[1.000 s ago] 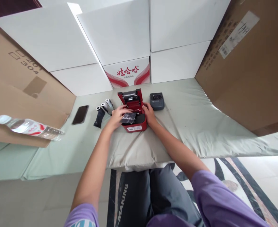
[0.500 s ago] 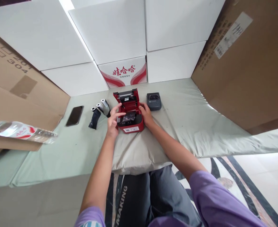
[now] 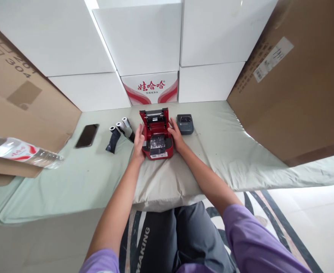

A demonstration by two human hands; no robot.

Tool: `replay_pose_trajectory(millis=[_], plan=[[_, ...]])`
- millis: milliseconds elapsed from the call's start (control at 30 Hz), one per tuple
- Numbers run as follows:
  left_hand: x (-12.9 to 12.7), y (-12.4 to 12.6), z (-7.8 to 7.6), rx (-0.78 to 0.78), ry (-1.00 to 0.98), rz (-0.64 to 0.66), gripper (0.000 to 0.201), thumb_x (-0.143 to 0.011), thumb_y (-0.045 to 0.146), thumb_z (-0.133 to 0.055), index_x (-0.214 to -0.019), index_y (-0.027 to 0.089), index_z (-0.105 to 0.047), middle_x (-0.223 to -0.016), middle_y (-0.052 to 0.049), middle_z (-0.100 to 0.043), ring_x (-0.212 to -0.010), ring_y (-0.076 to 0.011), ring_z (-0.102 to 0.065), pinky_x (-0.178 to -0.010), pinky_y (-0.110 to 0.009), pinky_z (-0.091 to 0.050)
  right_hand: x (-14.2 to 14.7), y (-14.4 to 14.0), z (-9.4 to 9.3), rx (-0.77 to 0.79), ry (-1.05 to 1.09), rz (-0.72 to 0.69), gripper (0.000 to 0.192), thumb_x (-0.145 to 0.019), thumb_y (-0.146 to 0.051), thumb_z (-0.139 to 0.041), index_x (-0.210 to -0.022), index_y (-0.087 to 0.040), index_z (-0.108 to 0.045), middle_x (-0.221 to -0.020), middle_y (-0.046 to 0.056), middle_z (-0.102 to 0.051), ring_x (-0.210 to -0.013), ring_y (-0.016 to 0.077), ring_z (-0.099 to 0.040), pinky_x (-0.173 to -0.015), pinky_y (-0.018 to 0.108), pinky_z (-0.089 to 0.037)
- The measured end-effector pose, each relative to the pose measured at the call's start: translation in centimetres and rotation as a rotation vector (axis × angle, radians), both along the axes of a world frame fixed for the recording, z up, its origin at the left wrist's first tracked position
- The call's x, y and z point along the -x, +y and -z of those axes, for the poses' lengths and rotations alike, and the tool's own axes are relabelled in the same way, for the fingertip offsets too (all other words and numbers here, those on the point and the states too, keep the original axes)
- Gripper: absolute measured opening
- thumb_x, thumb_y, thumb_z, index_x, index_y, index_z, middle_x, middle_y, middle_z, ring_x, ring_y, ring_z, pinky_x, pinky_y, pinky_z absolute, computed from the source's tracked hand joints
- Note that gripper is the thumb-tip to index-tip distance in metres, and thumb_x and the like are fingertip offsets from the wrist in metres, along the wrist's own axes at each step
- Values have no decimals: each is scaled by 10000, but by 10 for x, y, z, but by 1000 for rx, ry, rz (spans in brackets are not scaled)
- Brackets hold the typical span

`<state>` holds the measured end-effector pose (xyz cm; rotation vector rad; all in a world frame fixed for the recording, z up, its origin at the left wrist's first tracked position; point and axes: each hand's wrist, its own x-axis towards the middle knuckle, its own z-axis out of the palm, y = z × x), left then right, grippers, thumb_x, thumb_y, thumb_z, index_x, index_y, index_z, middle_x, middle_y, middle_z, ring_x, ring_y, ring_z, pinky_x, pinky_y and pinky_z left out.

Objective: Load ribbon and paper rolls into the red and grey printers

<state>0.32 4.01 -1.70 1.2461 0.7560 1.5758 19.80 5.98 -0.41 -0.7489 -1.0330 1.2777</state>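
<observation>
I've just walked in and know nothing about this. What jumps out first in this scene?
A small red printer with its lid open sits mid-table, with the left hand and the right hand on either side of it. Beside it are a grey device on the right and paper rolls on the left. White boxes are stacked behind.

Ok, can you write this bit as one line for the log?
left hand: flat on left side of red printer | right hand: on its right side | lid: open | black roll: in bay
</observation>
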Motion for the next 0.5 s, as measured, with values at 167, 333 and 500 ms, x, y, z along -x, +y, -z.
replay_pose_trajectory(millis=[167, 333, 500], plan=[[-1, -1, -1, 4, -5, 5, 766, -915, 692, -665, -1576, 336, -512, -1732, -50, -387, -1640, -291, -286, -1357, -462, -247, -2, 2, 1, -3, -2, -9, 960, -734, -663, -789, -1577, -343, -459, -1728, 1, -392, -1595, 304, -378, -1348, 519, -296], [-2, -1, -1, -31, 17, 18, 741, -937, 695, -630, -1579, 344, -508, -1724, -46, -403, -1637, -291, -297, -1363, -466, -231, -6, 7, 2, -31, -44, 5, 890, -765, -687, -733, -1548, -329, -506, -1704, -10, -428, -1603, 305, -358, -1363, 514, -245], [-3, -3, -4, -22, 19, 37, 756, -929, 718, -622, -1578, 349, -506, -1732, -36, -388, -1646, -296, -268, -1367, -466, -223, -11, 11, 3, -121, -147, -2, 798, -830, -727, -641, -1524, -348, -533, -1698, -39, -419, -1661, 268, -207, -1390, 490, -123]])
